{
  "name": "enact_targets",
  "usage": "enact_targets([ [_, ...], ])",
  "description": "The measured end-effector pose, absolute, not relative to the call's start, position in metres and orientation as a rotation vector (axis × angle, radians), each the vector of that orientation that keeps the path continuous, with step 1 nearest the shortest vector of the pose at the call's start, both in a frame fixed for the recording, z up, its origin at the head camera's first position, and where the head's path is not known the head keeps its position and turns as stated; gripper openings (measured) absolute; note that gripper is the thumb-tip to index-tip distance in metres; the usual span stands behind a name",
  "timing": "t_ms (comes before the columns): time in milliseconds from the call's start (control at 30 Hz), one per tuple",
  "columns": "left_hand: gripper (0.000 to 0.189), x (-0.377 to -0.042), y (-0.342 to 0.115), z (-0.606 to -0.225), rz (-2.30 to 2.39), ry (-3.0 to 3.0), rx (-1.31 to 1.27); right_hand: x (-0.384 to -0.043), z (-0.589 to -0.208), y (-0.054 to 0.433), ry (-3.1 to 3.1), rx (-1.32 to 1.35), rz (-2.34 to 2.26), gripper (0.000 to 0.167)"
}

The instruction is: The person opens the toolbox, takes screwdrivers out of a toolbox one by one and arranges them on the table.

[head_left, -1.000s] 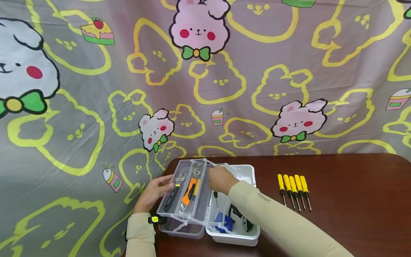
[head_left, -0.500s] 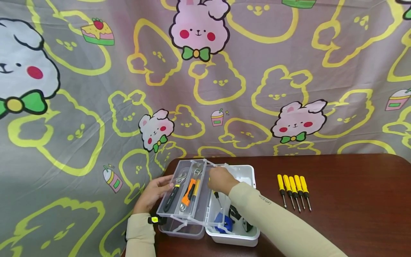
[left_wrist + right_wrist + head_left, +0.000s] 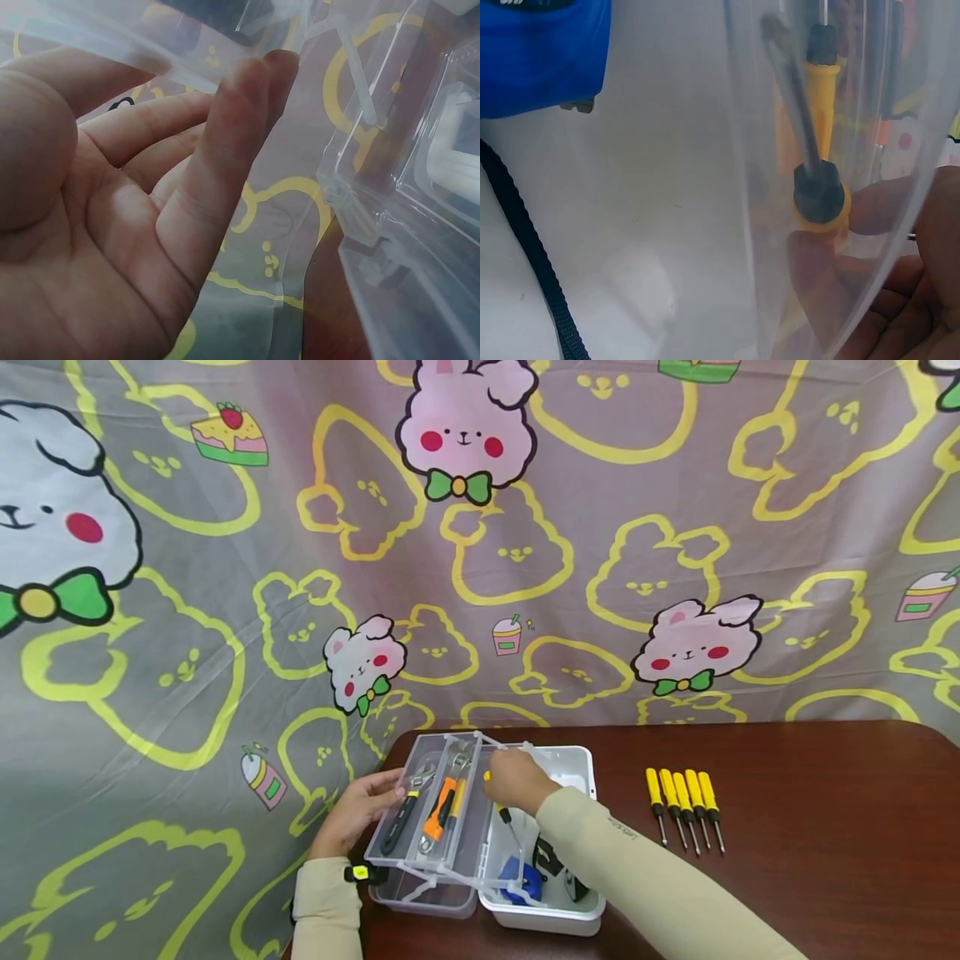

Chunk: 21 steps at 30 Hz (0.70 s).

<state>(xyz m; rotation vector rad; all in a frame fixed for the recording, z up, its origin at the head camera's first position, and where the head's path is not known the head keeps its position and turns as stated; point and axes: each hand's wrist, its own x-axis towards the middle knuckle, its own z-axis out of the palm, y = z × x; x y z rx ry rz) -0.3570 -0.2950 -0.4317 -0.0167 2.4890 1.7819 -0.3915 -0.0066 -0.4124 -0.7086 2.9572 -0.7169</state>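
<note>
In the head view my left hand [image 3: 362, 810] holds the left edge of a clear plastic tray [image 3: 470, 852], part of an opened toolbox [image 3: 547, 920]. The left wrist view shows its thumb and fingers at the clear plastic. My right hand [image 3: 517, 779] is over the toolbox, pinching a screwdriver [image 3: 505, 815] by its yellow handle. The screwdriver's shaft points down toward the front, and the right wrist view shows it through clear plastic. An adjustable wrench [image 3: 401, 822] with a dark handle and an orange-handled tool [image 3: 440, 810] lie in the tray's compartments.
Inside the white box are a blue tape measure [image 3: 522, 881] with a dark strap and several black items [image 3: 576, 887]. Several yellow-handled screwdrivers [image 3: 682, 793] lie in a row on the brown table [image 3: 832, 827]. A patterned curtain [image 3: 585, 568] hangs behind and left.
The screwdriver in my right hand has tilted, and more of its yellow handle shows below the hand. My left hand stays on the tray edge.
</note>
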Motion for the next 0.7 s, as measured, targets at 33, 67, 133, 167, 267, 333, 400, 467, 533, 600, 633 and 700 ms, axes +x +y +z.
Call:
enact_targets([
  [33, 0.052, -0.357, -0.295, -0.432, 1.783, 2.489, -0.011, -0.392, -0.412, -0.006, 2.953, -0.705, -0.726, 0.031],
  [67, 0.051, -0.357, -0.295, -0.432, 1.785, 2.487, -0.006, -0.391, -0.412, -0.006, 2.947, -0.702, -0.740, 0.032],
  [133, 0.051, -0.357, -0.295, -0.431, 1.788, 2.484, -0.002, -0.391, -0.411, -0.005, 2.946, -0.707, -0.764, 0.033],
  [167, 0.051, -0.357, -0.295, -0.431, 1.786, 2.486, 0.000, -0.391, -0.411, -0.004, 2.940, -0.704, -0.778, 0.033],
  [267, 0.051, -0.357, -0.295, -0.432, 1.780, 2.492, -0.004, -0.391, -0.408, -0.002, 2.933, -0.716, -0.813, 0.034],
  [333, 0.051, -0.357, -0.296, -0.432, 1.774, 2.497, -0.009, -0.390, -0.406, 0.000, 2.934, -0.727, -0.821, 0.035],
  [400, 0.052, -0.357, -0.296, -0.432, 1.767, 2.503, -0.014, -0.391, -0.405, 0.001, 2.944, -0.744, -0.820, 0.037],
  [467, 0.052, -0.358, -0.296, -0.433, 1.765, 2.507, -0.014, -0.391, -0.404, 0.002, 2.953, -0.746, -0.829, 0.039],
  [533, 0.052, -0.358, -0.296, -0.433, 1.767, 2.505, -0.010, -0.391, -0.403, 0.003, 2.948, -0.737, -0.851, 0.042],
  [600, 0.051, -0.358, -0.296, -0.433, 1.773, 2.502, -0.008, -0.391, -0.402, 0.003, 2.950, -0.731, -0.867, 0.043],
  [633, 0.051, -0.358, -0.296, -0.433, 1.776, 2.501, -0.009, -0.391, -0.401, 0.003, 2.942, -0.721, -0.883, 0.044],
  [700, 0.051, -0.357, -0.296, -0.433, 1.777, 2.501, -0.009, -0.391, -0.399, 0.004, 2.927, -0.704, -0.900, 0.044],
])
